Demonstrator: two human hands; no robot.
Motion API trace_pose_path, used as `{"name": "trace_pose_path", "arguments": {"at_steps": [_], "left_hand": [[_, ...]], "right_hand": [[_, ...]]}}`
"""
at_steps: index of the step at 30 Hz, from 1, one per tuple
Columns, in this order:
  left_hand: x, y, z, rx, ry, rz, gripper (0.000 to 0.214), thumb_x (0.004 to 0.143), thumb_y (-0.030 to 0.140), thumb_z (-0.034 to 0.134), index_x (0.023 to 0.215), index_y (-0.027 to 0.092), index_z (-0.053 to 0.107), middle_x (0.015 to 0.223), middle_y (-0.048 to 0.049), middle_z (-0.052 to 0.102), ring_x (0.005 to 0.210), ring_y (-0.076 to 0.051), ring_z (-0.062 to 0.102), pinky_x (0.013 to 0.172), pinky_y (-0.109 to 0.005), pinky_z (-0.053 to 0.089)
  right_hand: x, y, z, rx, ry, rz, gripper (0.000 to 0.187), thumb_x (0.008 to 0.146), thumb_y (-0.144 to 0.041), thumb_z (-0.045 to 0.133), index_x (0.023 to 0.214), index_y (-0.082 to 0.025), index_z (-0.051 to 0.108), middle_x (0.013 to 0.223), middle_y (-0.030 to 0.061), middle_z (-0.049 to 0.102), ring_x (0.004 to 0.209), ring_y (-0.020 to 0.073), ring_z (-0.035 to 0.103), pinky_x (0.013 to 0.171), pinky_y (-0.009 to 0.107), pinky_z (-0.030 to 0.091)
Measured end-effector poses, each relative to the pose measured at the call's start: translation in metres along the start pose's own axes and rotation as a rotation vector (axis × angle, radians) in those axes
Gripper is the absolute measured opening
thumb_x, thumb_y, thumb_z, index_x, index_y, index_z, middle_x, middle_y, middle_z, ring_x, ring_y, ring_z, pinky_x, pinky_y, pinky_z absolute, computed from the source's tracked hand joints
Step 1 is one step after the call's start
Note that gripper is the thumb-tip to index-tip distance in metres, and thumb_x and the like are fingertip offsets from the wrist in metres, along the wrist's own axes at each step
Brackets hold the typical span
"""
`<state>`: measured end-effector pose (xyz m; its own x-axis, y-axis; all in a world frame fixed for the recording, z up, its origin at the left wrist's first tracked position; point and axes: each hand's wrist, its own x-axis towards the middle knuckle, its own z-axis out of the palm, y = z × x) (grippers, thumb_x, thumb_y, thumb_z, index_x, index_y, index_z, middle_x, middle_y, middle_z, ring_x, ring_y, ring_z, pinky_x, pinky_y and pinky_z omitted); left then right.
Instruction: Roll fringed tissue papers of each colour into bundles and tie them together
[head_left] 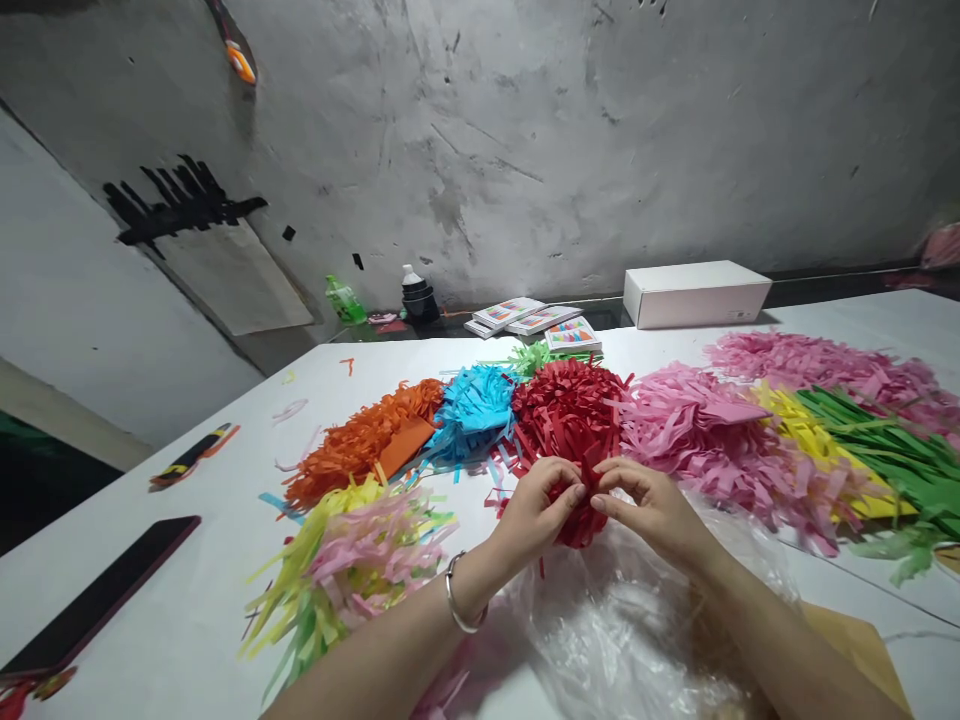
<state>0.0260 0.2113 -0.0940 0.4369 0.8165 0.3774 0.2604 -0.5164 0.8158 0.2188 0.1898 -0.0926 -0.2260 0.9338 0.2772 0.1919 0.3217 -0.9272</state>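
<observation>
My left hand point(534, 508) and my right hand point(651, 506) meet at the middle of the table, both pinched on a bundle of red fringed paper point(581, 500). The bundle reaches up into a bigger red paper heap point(568, 408) just behind. A silver bangle point(456, 600) sits on my left wrist. Crumpled clear plastic point(622, 620) lies under my forearms.
Fringed paper heaps cover the white table point(187, 620): orange point(360, 445), blue point(474, 405), pink point(697, 430), yellow point(810, 435), green point(892, 450), and a mixed pile point(352, 560). A dark phone point(97, 595) and a cutter point(191, 455) lie left. A white box point(694, 292) and paper packs point(540, 322) stand behind.
</observation>
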Motion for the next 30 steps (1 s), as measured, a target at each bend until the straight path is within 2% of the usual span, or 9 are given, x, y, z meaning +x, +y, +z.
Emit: {"name": "trace_pose_path", "arguments": {"at_steps": [11,22,30], "left_hand": [[-0.0003,-0.0001,0.0004,-0.021,0.005,0.008,0.024,0.095,0.038,0.057,0.080,0.019,0.060,0.095,-0.0077,0.067,0.096,-0.022,0.059,0.088,-0.034,0.045],[-0.0010,0.0008,0.0005,-0.007,0.010,0.005,0.026,0.094,0.041,0.058,0.081,0.019,0.062,0.097,-0.0089,0.067,0.097,-0.023,0.060,0.089,-0.036,0.046],[-0.0013,0.0000,0.0003,-0.026,0.009,0.004,0.024,0.094,0.038,0.059,0.080,0.019,0.062,0.096,-0.0089,0.067,0.098,-0.023,0.061,0.090,-0.037,0.046]], "right_hand": [[0.0002,0.0055,-0.0033,0.011,-0.038,0.035,0.022,0.084,-0.041,0.068,0.077,-0.022,0.075,0.102,0.0072,0.067,0.096,0.0214,0.063,0.089,0.034,0.045],[-0.0003,0.0079,-0.0042,0.006,-0.032,0.059,0.024,0.080,-0.046,0.074,0.076,-0.022,0.077,0.103,0.0076,0.069,0.096,0.0227,0.064,0.091,0.036,0.047],[0.0003,0.0073,-0.0048,0.011,-0.038,0.052,0.030,0.081,-0.051,0.072,0.073,-0.022,0.077,0.100,0.0075,0.069,0.093,0.0223,0.064,0.089,0.035,0.048]]}}
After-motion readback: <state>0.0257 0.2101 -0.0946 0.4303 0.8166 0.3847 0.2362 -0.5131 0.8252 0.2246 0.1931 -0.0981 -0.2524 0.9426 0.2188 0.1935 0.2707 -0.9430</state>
